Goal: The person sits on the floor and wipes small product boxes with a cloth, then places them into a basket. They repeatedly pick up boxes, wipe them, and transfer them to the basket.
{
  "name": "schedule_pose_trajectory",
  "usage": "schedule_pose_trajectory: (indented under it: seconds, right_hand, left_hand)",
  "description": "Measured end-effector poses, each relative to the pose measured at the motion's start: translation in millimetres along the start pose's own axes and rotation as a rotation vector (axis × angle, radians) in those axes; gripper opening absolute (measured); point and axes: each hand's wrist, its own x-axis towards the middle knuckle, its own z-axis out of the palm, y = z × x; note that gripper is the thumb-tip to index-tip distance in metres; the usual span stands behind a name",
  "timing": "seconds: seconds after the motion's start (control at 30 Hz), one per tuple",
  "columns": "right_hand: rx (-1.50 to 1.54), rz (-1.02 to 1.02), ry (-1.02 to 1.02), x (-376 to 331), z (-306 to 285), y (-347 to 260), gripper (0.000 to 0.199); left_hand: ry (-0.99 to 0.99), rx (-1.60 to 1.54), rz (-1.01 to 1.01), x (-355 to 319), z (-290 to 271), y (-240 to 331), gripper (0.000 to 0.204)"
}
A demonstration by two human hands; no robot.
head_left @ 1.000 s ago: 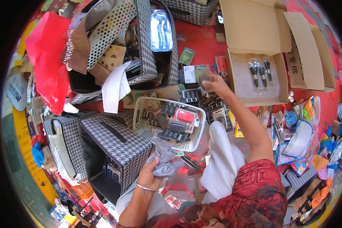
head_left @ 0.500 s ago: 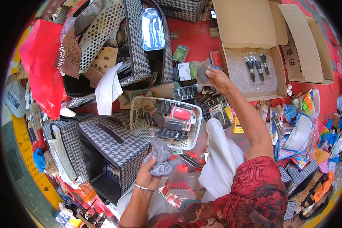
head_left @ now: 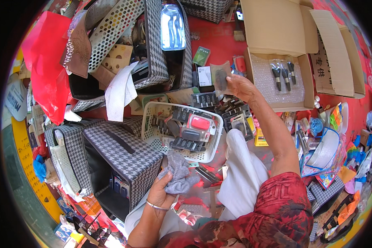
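At the far left a red plastic bag [head_left: 45, 70] slumps beside a black-and-white houndstooth storage box [head_left: 124, 159] that lies open toward the lower left. Just right of that box the left hand [head_left: 163, 192] has its fingers closed around a crumpled grey cloth [head_left: 178, 178], held low near the person's lap and just below the rim of a white perforated basket [head_left: 213, 142], which is full of black and red packaged goods. Further right, the right hand [head_left: 240, 86] is raised above the clutter, fingers pinched on a small brownish packet with a dark item in it [head_left: 220, 77], held up over the red ground between the basket and an open cardboard box [head_left: 277, 62] with black-handled tools on bubble wrap. To wipe the packet well, it seems best to bring the two hands together above the lap, keep the pinch at one edge so the face stays free, and support the back with the cloth rather than rub against thin air.
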Motion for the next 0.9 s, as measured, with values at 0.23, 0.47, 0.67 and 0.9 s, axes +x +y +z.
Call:
schedule_pose_trajectory:
  seconds: [0.23,0.47,0.67,0.9]
  right_hand:
    - [-0.018,-0.047,-0.1,-2,8,2,0.046]
    - [-0.071,-0.039,-0.091,-3,18,1,0.041]
    - [-0.132,-0.069,0.225,8,11,-1,0.027]
    - [-0.421,-0.021,0.605,67,-6,-37,0.022]
  left_hand:
    - [-0.024,-0.005,0.01,1,-1,-2,0.048]
    - [0.025,-0.003,0.01,2,-2,-3,0.049]
    - [0.005,0.003,0.003,3,-2,-2,0.049]
    - [0.044,0.004,-0.02,2,-1,-1,0.048]
